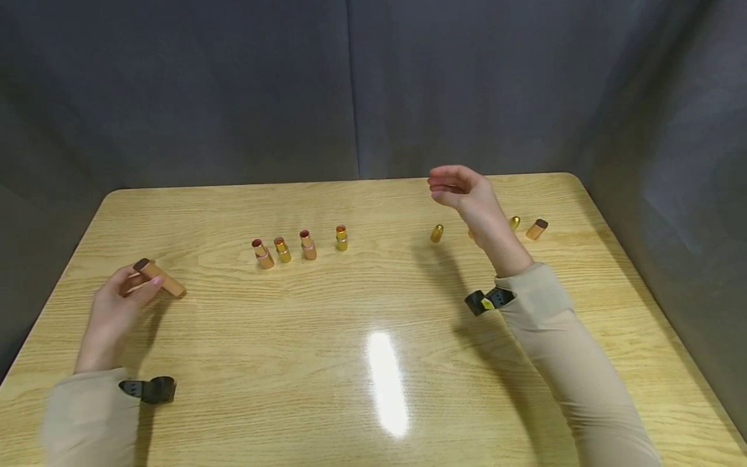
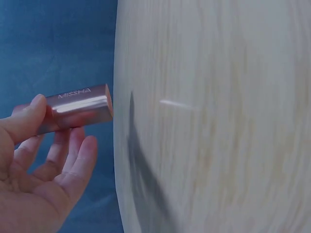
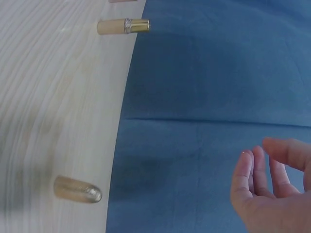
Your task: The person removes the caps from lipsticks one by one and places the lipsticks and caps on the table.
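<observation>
In the head view my left hand is raised over the table's left side. It pinches a copper-coloured lipstick tube between thumb and fingers. The left wrist view shows lettering on this lipstick tube and one flat end. My right hand hovers over the back right, thumb and fingers bent and apart, nothing between them. Below and left of it stands a gold rounded cap, also seen as a gold cap in the right wrist view. Another gold cap is partly hidden behind the right hand.
Several uncapped lipsticks stand in an uneven row left of centre, among them a copper one and a gold one. A short copper cap stands at the far right. Dark curtains border the wooden table.
</observation>
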